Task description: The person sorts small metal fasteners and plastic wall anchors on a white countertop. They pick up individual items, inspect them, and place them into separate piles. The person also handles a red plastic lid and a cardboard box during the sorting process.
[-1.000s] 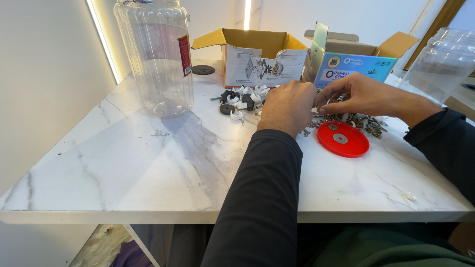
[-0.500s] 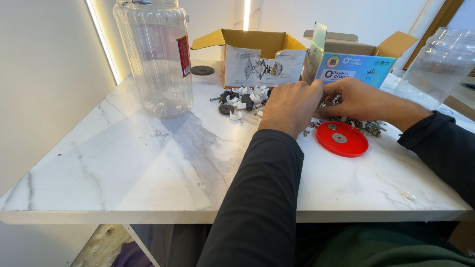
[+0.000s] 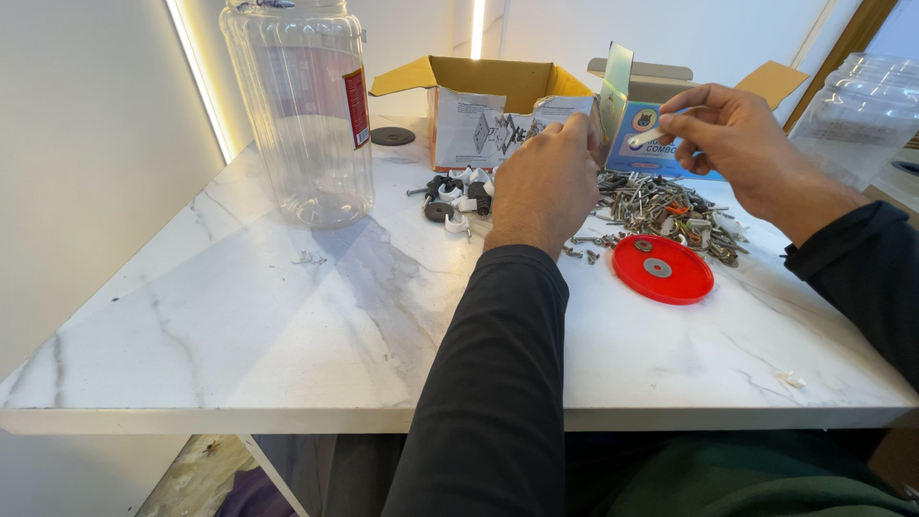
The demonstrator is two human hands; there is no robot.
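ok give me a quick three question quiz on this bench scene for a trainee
1. True or false: the red lid lies flat on the marble table.
2. Which hand is lifted above the pile of screws? A) left hand B) right hand
3. What stands at the table's far left?

Key
1. True.
2. B: the right hand is raised, pinching a small metal piece in its fingers, while the left hand stays low beside the white clips.
3. A tall clear plastic jar.
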